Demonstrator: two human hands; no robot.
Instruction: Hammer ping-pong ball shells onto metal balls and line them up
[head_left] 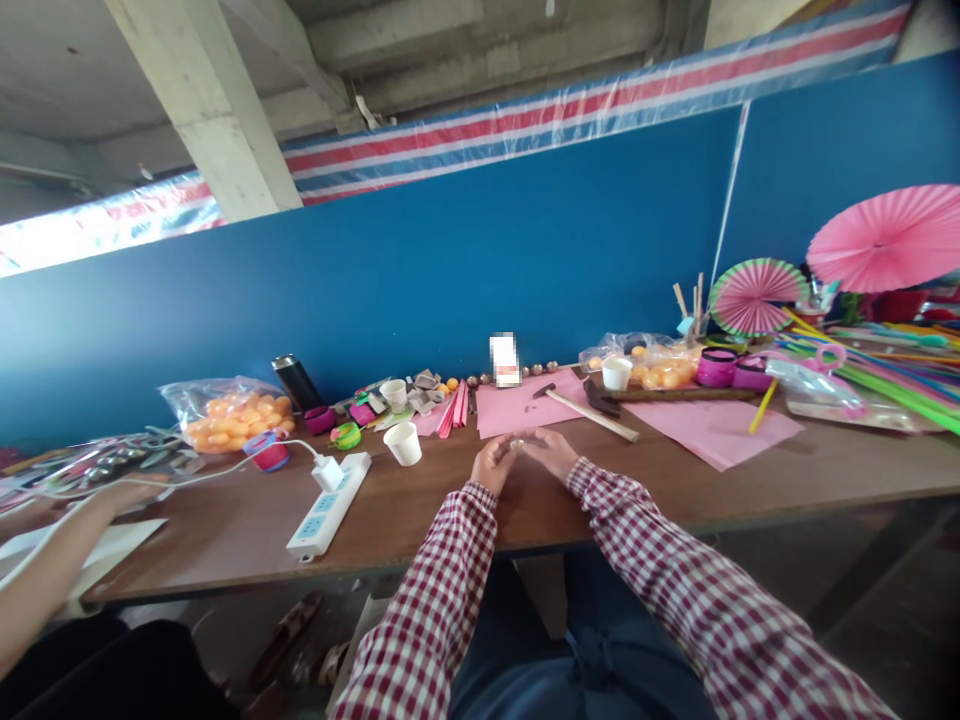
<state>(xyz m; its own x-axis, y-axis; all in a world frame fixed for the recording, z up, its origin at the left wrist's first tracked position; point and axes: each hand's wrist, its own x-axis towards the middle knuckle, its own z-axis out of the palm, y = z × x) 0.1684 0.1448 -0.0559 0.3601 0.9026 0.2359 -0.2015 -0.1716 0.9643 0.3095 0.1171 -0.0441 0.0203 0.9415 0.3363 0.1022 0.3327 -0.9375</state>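
Observation:
Above the brown table, my left hand (492, 464) and my right hand (553, 452) come together at the fingertips. Between them is a small shiny, clear or silvery piece (516, 444), too small to name. The fingers of both hands are closed around it. Just beyond lies a sheet of pink paper (499, 418) with small dark bits on it. A hammer (589, 413) with a wooden handle rests partly on that sheet, its handle end pointing right of my right hand. A white paper cup (403, 443) stands to the left of my left hand.
A white power strip (328, 508) with a plugged-in charger lies left. Bags of orange balls (240, 418) stand on both sides. A black bottle (295, 382) leans by the blue partition (450, 280). Another person's arm (64, 570) reaches in at far left. Pink paper fans (757, 297) stand right.

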